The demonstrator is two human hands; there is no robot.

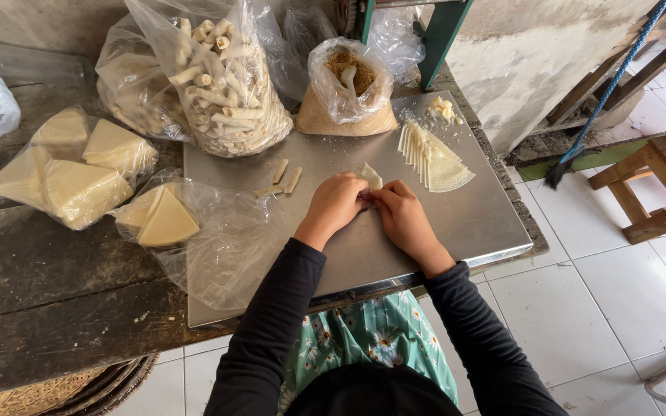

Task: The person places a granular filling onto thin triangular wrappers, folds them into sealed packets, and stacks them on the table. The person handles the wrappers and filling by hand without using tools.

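Pale triangular dough wrapper (371,177) lies on the steel sheet tabletop (472,219), mostly covered by both hands, so only its far corner shows; that tip points away from the person, toward the far edge. Its long axis cannot be made out, and whatever filling it holds is hidden. The left hand (337,202) and right hand (400,213) meet knuckle to knuckle just near of the visible tip, fingers curled down and pinching the wrapper between them; the fingertips themselves are out of sight. To the right and farther off lies a fanned stack of pale triangular wrappers (434,159). Beyond the hands stands a clear plastic bag of brown crumbs (346,96). Left of it is a large clear bag of finished rolled pastry sticks (225,77), and three loose pale rolls (280,178) lie just left of the hands.
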